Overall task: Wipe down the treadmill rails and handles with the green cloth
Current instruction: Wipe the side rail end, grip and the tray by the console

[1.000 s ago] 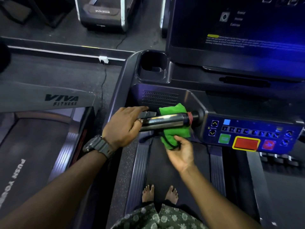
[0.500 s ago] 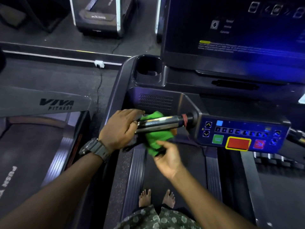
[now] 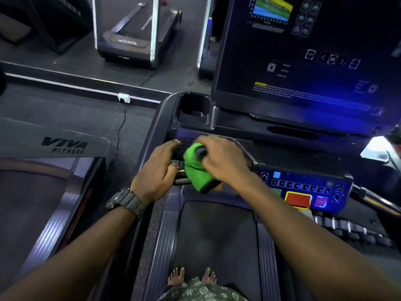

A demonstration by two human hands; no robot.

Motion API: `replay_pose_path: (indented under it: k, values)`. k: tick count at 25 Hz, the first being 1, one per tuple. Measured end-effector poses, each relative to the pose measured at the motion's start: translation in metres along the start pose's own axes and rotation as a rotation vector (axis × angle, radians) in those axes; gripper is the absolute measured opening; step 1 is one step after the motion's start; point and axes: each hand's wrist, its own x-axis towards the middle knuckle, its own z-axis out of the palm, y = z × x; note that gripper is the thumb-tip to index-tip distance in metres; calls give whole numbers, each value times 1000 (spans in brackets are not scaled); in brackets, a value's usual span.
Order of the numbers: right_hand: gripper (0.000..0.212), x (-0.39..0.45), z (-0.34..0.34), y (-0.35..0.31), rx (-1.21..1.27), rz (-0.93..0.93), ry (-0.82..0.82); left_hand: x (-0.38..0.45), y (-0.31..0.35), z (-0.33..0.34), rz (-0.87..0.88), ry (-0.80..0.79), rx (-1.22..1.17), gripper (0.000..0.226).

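Observation:
The green cloth (image 3: 193, 170) is wrapped over the treadmill's left chrome handle (image 3: 181, 181), which juts from the console; only the handle's short left end shows. My right hand (image 3: 222, 159) comes over the top and grips the cloth around the handle. My left hand (image 3: 159, 168), with a watch on the wrist, lies just left of the cloth at the handle's end. Its fingers stretch loosely toward the speaker grille and are not wrapped round the bar.
A button panel (image 3: 303, 186) with a red stop button (image 3: 298, 199) sits right of the handle. Above are a cup holder (image 3: 193, 109) and the big screen (image 3: 303, 72). My bare feet (image 3: 191, 276) stand on the belt (image 3: 217, 235). Another treadmill (image 3: 65, 145) stands at left.
My right hand moved from under the handle to over it and now grips the cloth from above, nearer the left end. My left hand loosened its hold on the handle's end.

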Motion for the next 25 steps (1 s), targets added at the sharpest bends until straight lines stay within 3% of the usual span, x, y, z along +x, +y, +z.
replay_pose_path:
  k: [3, 5, 8, 10, 13, 15, 18, 21, 25]
  values:
    - [42, 19, 40, -32, 17, -179, -137, 1, -6, -1, -73, 99, -44, 68]
    - [41, 19, 35, -13, -44, -199, -188, 0, -7, -2, -100, 117, -44, 69]
    - [31, 41, -14, 48, -269, 96, -373, 0, -3, -3, -98, 54, -18, 67]
    - [28, 56, -25, 54, -298, 172, -444, 2, -2, -3, -78, 29, 32, 64]
    - [40, 59, 28, 2, -61, 58, -465, 3, -4, -3, -54, 17, 71, 63]
    - [32, 52, 47, -15, 45, 14, -484, 1, -3, -5, -78, 28, 54, 64]
    - [31, 61, 9, 30, -213, 44, -532, 1, -3, -3, -88, 31, 51, 66]
    - [35, 71, -11, 63, -457, 135, -475, 3, -2, -3, -88, 24, 65, 66]
    - [41, 63, 43, 15, -120, -19, -619, 2, 1, -2, -79, 30, 102, 65]
